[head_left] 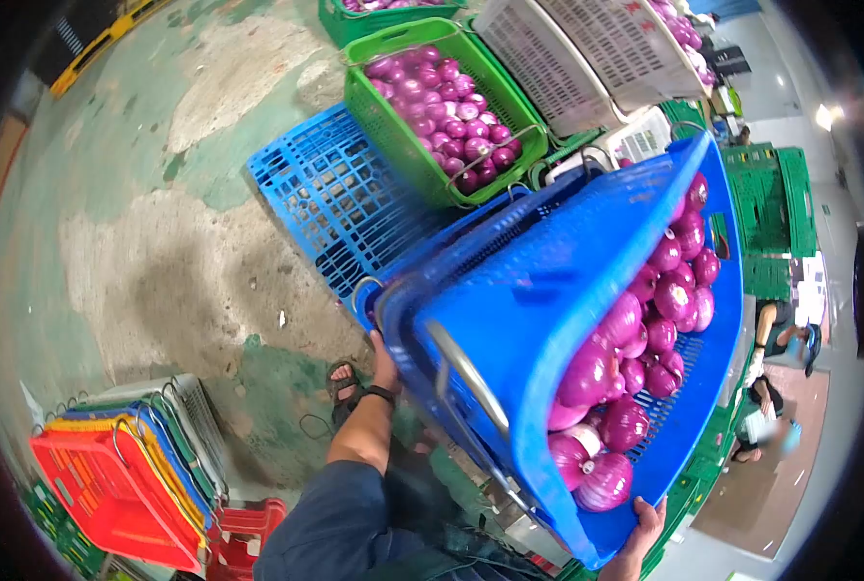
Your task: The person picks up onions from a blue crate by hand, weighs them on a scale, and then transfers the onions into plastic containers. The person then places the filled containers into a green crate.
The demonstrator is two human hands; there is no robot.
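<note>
A blue plastic crate (587, 242) is tilted on its side in front of me, with many peeled purple onions (674, 290) heaped inside. My right hand (648, 523) grips its near rim, the fingertips curled over the edge. My left hand (385, 363) holds the crate at its far lower left edge; most of those fingers are hidden behind it. A metal handle (466, 373) hangs along the crate's near side. Just past it, a green crate (384, 126) full of purple onions stands beside a flat blue pallet (335, 174).
White crates (548, 77) and green crates (771, 203) stand at the back and right. Nested red, yellow, blue and green crates (112, 484) lie at lower left on the stained floor (161, 271). Two people (776, 339) are at the far right.
</note>
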